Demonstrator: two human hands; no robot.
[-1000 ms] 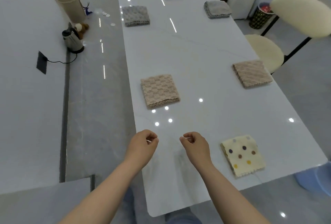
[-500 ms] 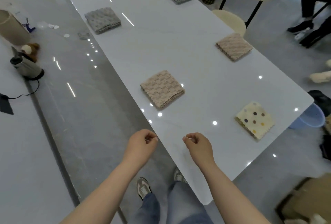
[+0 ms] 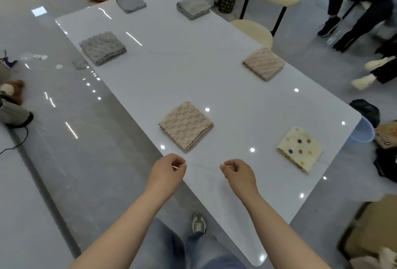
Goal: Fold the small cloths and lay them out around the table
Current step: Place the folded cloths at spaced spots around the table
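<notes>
Several folded cloths lie spread on the white table. A beige waffle cloth sits just beyond my hands and a second beige cloth lies at the right edge. A cream dotted cloth lies near the table's right corner. Three grey cloths lie farther off: one at the left edge, one at the far end, one at the far right. My left hand and my right hand hover over the near edge, fingers curled shut, holding nothing.
A cream chair stands at the table's right side. A blue basket sits by the right corner and a cardboard box on the floor below it. Seated people's legs show at upper right. A kettle stands on the left.
The view has swung to the right, so the table now runs diagonally and the seated people come into sight. Both hands keep the same closed pose over the near edge.
</notes>
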